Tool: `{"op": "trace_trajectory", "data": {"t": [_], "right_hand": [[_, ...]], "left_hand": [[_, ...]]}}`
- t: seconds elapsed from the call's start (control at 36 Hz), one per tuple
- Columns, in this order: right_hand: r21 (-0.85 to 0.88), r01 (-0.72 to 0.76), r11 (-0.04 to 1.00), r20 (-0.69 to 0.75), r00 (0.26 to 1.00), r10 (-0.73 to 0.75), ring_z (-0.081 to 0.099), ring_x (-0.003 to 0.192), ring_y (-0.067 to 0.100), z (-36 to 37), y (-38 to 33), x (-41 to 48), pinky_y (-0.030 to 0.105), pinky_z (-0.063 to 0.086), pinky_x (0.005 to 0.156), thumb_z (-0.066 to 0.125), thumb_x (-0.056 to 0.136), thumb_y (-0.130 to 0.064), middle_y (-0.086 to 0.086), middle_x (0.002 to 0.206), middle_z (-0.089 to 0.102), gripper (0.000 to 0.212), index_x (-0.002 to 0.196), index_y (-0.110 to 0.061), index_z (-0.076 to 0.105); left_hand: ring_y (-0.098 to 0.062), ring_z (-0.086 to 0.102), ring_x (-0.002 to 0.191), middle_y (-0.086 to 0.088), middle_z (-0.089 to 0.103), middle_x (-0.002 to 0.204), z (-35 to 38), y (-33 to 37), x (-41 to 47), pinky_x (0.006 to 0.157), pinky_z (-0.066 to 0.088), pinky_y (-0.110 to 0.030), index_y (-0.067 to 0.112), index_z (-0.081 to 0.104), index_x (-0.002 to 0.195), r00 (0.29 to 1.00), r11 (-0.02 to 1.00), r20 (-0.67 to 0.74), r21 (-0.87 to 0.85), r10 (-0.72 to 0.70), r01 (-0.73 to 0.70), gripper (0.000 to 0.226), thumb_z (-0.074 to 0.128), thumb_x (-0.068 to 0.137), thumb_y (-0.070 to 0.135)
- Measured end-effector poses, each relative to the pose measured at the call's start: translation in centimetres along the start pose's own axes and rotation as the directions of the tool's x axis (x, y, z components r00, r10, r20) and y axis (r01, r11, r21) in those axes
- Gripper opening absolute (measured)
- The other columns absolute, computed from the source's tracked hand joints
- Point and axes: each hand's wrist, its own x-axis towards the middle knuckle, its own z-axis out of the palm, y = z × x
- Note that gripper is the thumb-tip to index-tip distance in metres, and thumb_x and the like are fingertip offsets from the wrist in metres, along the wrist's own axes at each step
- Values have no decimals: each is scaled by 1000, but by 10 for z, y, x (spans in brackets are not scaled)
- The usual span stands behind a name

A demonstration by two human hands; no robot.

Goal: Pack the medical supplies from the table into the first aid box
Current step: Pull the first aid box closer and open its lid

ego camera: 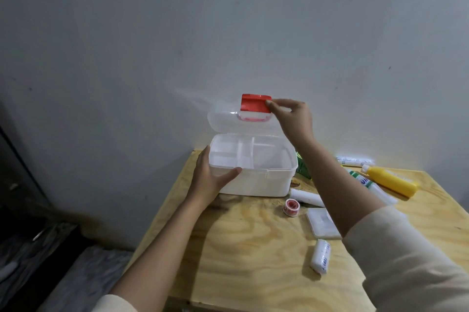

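A translucent white first aid box [258, 179] stands open at the table's back left, its divided tray empty. The lid [228, 118] is raised toward the wall. My right hand [291, 116] pinches the red latch [255, 103] on the lid's edge. My left hand [210, 179] grips the box's left front corner, thumb on the rim. To the right lie a bandage roll [321, 256], a red and white tape roll [291, 207], a white roll [307, 197], a flat clear case [321, 223], a yellow bottle [390, 179] and a green and white tube [368, 184].
The wooden table [253, 248] stands against a grey wall [177, 45]. Its left edge runs diagonally; a dark floor and grey fabric [76, 273] lie below on the left. A green packet [303, 168] sits behind the box, and a white wrapped roll [355, 160] lies at the back right.
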Motion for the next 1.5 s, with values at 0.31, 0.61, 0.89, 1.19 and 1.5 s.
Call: {"op": "trace_trajectory", "data": {"t": [0.31,0.61,0.89,1.19,1.5], "right_hand": [[177,88,980,-166,984,-59,51,105,11,14,30,16,-8,32,76,24,102,-28,12,119,58,42,118,-8,58],[255,18,967,-110,994,10,58,108,23,15,29,30,8,36,71,14,102,-33,10,123,53,47,127,-8,45],[308,12,951,-153,987,37,59,112,24,19,36,33,14,40,81,19,103,-29,18,115,63,42,120,-6,50],[286,-90,954,-60,992,111,56,119,27,10,47,28,30,44,90,30,102,-24,12,133,55,39,139,-16,41],[291,-254,922,13,965,262,58,94,26,5,80,8,24,44,60,30,98,-6,18,127,55,46,141,-18,38]], "left_hand": [[-7,38,131,13,39,143,-6,-9,-6,106,36,-28,25,35,148,999,1000,-45,-11,6,-6,90,83,74,40],[-3,37,122,16,39,130,-3,-10,-8,97,34,-22,22,38,145,994,999,-98,-20,39,-41,85,85,74,26],[-2,36,123,20,40,129,-4,-10,-9,98,35,-19,21,38,145,995,999,-99,12,32,-31,88,86,73,28],[-2,38,125,20,39,131,-6,-5,-18,92,32,-8,21,39,145,996,999,-85,-33,6,-9,108,79,52,58],[-4,35,124,12,34,134,-13,-1,-32,102,31,-22,20,37,145,998,999,-41,28,48,-47,113,68,47,68]]}}
